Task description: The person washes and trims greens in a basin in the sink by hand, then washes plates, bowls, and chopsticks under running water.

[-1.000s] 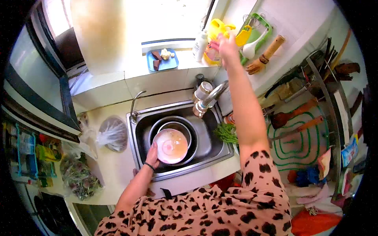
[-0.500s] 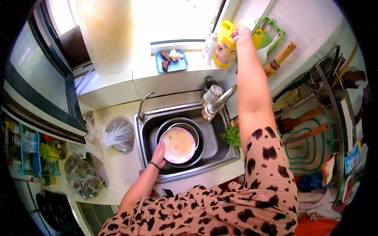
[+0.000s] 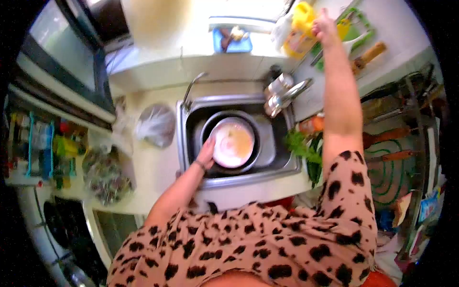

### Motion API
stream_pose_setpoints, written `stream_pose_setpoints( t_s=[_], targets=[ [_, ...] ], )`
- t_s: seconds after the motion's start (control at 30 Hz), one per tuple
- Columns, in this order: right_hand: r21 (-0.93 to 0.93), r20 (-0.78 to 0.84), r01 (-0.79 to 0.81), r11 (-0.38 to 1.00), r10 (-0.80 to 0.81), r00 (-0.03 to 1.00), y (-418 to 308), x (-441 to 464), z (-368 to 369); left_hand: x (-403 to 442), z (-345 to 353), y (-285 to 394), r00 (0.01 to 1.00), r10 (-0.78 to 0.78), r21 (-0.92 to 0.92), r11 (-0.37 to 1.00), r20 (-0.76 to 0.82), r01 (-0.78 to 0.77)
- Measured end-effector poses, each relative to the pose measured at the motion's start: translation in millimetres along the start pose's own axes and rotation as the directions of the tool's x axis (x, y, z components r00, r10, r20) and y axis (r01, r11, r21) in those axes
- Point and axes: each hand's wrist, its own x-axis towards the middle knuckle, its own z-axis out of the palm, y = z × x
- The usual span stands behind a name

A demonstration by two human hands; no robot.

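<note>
My left hand (image 3: 206,154) grips the left rim of a pale plate (image 3: 233,143) with a pinkish edge and yellowish marks. The plate is over a dark metal basin (image 3: 256,154) inside the steel sink (image 3: 184,167). My right arm stretches far up to the right. At its end my right hand (image 3: 325,27) has curled fingers, close beside a yellow jug-shaped bottle (image 3: 303,18) on the ledge. Motion blur hides what, if anything, those fingers hold. A white bottle (image 3: 282,33) stands left of the yellow one.
The faucet (image 3: 291,95) and a thin curved tap (image 3: 192,91) rise behind the sink. Leafy greens (image 3: 303,148) lie at its right. Bagged food (image 3: 157,125) sits on the left counter. A blue tray (image 3: 239,45) rests on the ledge; a green rack (image 3: 361,24) hangs on the wall.
The view has tilted down and shifted, so the sink and ledge appear higher. My left hand still holds the plate. My right hand remains near the yellow bottle.
</note>
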Motion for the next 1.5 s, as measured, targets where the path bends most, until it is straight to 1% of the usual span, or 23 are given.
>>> stream_pose_setpoints(
  t_s=[0.13,0.23,0.3,0.33,0.37,0.4,0.5,0.6,0.8,0.9,0.97,1.03,1.07,1.1,1.17,1.2,1.27,1.3,1.37,1.4,1.43,1.47,1.5],
  targets=[
    [0.17,0.394,0.18,0.969,-0.234,0.889,23,-155,4,0,13,18,0.998,-0.048,0.005,0.999,-0.042,0.048],
    [0.023,0.491,-0.176,0.984,0.142,0.859,117,-262,22,3,14,20,0.998,-0.043,-0.068,0.997,-0.053,0.04],
    [-0.231,0.508,0.138,0.963,-0.002,0.862,203,-307,30,-1,18,25,0.998,-0.042,-0.081,0.996,-0.056,0.038],
    [-0.181,0.523,0.283,0.942,-0.151,0.839,267,-324,31,-3,19,24,0.998,-0.033,-0.088,0.996,-0.049,0.029],
    [-0.19,0.575,0.273,0.943,-0.118,0.809,288,-352,29,0,14,21,0.998,-0.041,-0.086,0.996,-0.054,0.036],
    [-0.371,0.685,0.49,0.789,-0.124,0.718,295,-372,22,4,8,18,0.998,-0.037,-0.074,0.997,-0.053,0.033],
    [-0.236,0.905,0.83,0.505,-0.196,0.377,302,-390,-5,3,-3,10,0.997,-0.027,-0.032,0.999,-0.066,0.025],
    [-0.396,0.897,0.784,0.477,0.02,0.441,309,-375,-28,3,-16,1,0.996,-0.04,0.024,0.999,-0.077,0.042],
    [-0.563,0.786,0.753,0.341,-0.06,0.615,351,-360,27,9,-5,-30,0.996,-0.074,-0.101,0.993,-0.058,0.068],
    [-0.501,0.782,0.682,0.533,-0.06,0.621,359,-365,38,13,-3,-24,0.995,-0.034,-0.085,0.996,-0.091,0.027],
    [-0.418,0.842,0.731,0.539,-0.071,0.534,358,-366,22,13,-10,-18,0.995,-0.018,-0.049,0.999,-0.101,0.013],
    [-0.4,0.904,0.804,0.441,0.044,0.426,339,-362,1,14,-19,-18,0.992,-0.05,-0.031,0.998,-0.113,0.047],
    [-0.438,0.879,0.836,0.331,-0.04,0.476,350,-356,-9,14,-21,-20,0.99,-0.033,-0.054,0.998,-0.137,0.026],
    [-0.496,0.847,0.795,0.348,-0.007,0.532,347,-347,-17,12,-23,-21,0.99,-0.036,-0.057,0.998,-0.136,0.028],
    [-0.597,0.665,0.669,0.443,-0.192,0.722,348,-335,-22,12,-23,-21,0.981,-0.018,-0.031,0.999,-0.192,0.013],
    [-0.599,0.664,0.669,0.439,-0.194,0.722,352,-332,-19,12,-21,-21,0.98,-0.007,-0.049,0.999,-0.2,-0.002],
    [-0.601,0.271,0.185,0.778,-0.02,0.962,365,-336,-11,13,-21,-16,0.982,-0.046,-0.051,0.998,-0.181,0.037],
    [-0.602,0.265,0.182,0.778,-0.021,0.964,372,-335,-10,15,-21,-14,0.984,-0.078,-0.05,0.996,-0.159,0.071],
    [-0.55,0.253,-0.245,0.799,0.439,0.862,391,-333,-9,6,-12,-26,0.985,-0.066,-0.099,0.994,-0.16,0.051],
    [-0.44,0.119,-0.33,0.835,0.419,0.9,402,-343,2,0,-3,-33,0.985,-0.046,-0.149,0.989,-0.165,0.021],
    [-0.313,-0.019,-0.395,0.864,0.41,0.912,414,-362,21,-6,11,-44,0.981,-0.02,-0.283,0.958,-0.191,-0.035],
    [-0.185,-0.125,-0.041,0.982,0.018,0.992,426,-384,42,-6,9,-46,0.975,0.009,-0.233,0.97,-0.222,-0.062],
    [-0.156,-0.05,-0.153,0.976,0.147,0.988,415,-377,36,-6,5,-47,0.968,0.037,-0.182,0.98,-0.25,-0.084]
  ],
)
